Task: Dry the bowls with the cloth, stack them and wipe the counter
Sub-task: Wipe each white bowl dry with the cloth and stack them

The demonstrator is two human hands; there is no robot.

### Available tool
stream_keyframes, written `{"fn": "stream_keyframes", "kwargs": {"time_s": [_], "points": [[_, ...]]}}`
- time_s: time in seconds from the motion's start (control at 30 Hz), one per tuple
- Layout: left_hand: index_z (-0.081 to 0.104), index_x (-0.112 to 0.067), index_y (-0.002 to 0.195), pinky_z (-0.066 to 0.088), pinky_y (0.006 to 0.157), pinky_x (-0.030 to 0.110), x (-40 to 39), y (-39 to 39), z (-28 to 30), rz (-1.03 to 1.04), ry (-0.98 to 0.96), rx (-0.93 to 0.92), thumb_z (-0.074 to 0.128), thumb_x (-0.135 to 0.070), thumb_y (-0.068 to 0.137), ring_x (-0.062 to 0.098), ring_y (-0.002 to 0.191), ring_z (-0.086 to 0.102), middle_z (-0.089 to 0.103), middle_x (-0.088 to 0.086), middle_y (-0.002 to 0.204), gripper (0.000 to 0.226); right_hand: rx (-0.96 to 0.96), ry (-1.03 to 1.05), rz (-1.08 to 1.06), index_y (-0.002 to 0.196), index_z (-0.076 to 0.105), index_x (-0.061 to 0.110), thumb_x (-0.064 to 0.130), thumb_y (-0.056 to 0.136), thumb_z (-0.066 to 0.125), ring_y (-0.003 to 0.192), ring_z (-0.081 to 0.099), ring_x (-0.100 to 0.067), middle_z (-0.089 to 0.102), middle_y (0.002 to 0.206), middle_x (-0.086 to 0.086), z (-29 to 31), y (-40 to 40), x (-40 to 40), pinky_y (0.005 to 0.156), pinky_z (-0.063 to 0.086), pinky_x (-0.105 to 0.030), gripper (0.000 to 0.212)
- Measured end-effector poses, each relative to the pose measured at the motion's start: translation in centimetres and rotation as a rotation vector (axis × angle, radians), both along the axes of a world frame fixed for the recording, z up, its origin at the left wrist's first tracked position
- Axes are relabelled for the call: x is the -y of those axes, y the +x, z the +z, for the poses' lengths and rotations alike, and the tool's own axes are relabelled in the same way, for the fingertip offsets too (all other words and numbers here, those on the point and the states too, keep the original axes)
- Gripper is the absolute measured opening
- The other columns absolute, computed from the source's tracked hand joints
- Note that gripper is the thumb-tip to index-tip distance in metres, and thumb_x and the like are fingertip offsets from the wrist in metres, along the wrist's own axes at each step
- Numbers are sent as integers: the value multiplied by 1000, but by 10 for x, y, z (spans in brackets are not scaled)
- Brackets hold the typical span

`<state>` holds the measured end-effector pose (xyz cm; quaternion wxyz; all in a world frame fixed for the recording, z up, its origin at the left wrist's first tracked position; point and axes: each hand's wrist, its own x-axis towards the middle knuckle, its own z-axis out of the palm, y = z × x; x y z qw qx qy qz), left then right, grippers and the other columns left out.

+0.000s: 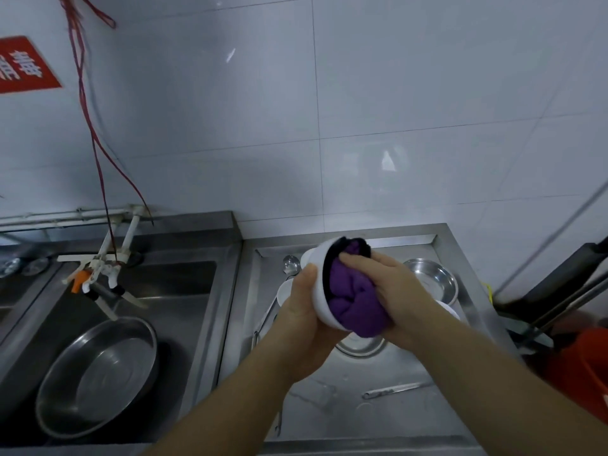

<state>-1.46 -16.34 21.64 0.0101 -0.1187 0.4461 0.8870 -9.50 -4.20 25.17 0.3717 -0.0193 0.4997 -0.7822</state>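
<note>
White wall tiles back a steel bench with a sink beside it. We hold a white bowl tipped on its side above the bench, mouth turned toward three o'clock, so the purple cloth can be pushed straight in. Our left hand curls round the bowl's outer wall from nine o'clock, steadying it against the push. Our right hand comes from three o'clock, fingers bent and gripping the bunched cloth, which fills the bowl's mouth and spills out below. We judge this to be the drying step, with stacking and wiping not yet done. Beneath the hands lie other dishes: a steel dish at two o'clock, a spoon at ten o'clock. Off at eight o'clock a steel basin rests in the sink.
</note>
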Motion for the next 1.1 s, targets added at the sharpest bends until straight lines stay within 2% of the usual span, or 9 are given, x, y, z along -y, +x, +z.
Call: {"fn": "stream_keyframes", "kwargs": {"time_s": [0.1,0.2,0.27,0.43,0.53,0.7,0.9,1.0,1.1], "points": [[63,-24,144,50,112,53,-4,-4,7,66,17,16,52,-64,97,34,138,59,61,15,148,63,-191,126,-201,102,77,19,26,96,72,97,77,-26,81,98,-5,3,-1,18,87,63,-43,10],[64,-23,141,51,111,54,-8,-10,14,124,-18,10,51,-61,96,33,135,62,66,16,143,61,-745,519,-224,86,67,30,40,101,63,68,68,-6,72,72,11,10,-6,21,61,48,-17,18],[65,-21,139,53,109,53,-6,-13,19,142,-45,2,50,-61,94,33,131,64,68,17,139,62,-991,639,-159,82,63,27,44,101,61,60,63,-11,66,63,3,15,-10,20,51,44,-21,26],[56,-13,146,56,105,53,0,-17,18,183,-177,-9,58,-61,92,35,129,66,69,19,137,72,-1151,907,75,79,57,22,40,101,55,58,59,-10,62,65,5,26,-17,21,47,36,-17,29],[55,-18,144,59,96,57,5,-16,14,194,-348,12,77,-69,69,38,120,70,71,17,132,93,-993,900,233,82,59,21,35,102,53,70,65,-16,67,74,2,23,-17,16,57,44,-24,25],[57,-41,134,62,76,35,13,-13,1,111,-492,-44,74,-71,67,25,112,73,72,-5,122,74,-269,444,158,103,78,18,30,92,61,100,76,-31,81,97,-5,17,-17,6,92,61,-50,23],[53,-39,141,64,81,42,16,-10,-3,57,-514,-68,82,-76,63,31,117,69,68,-2,127,91,249,82,109,118,75,1,28,94,62,92,72,-34,75,110,-19,3,-21,-2,83,61,-45,38],[49,-30,147,62,94,52,9,-8,-6,97,-495,-37,80,-83,59,35,122,65,64,6,133,107,373,-48,77,132,67,-2,30,96,60,103,67,-36,69,116,-21,0,-22,-3,93,58,-48,48],[49,-40,144,64,85,38,7,-9,-7,100,-543,-72,81,-75,66,24,121,66,65,-7,129,91,402,-181,59,133,69,0,44,94,67,101,71,-36,71,115,-19,-7,-22,-8,92,61,-49,58]]}}
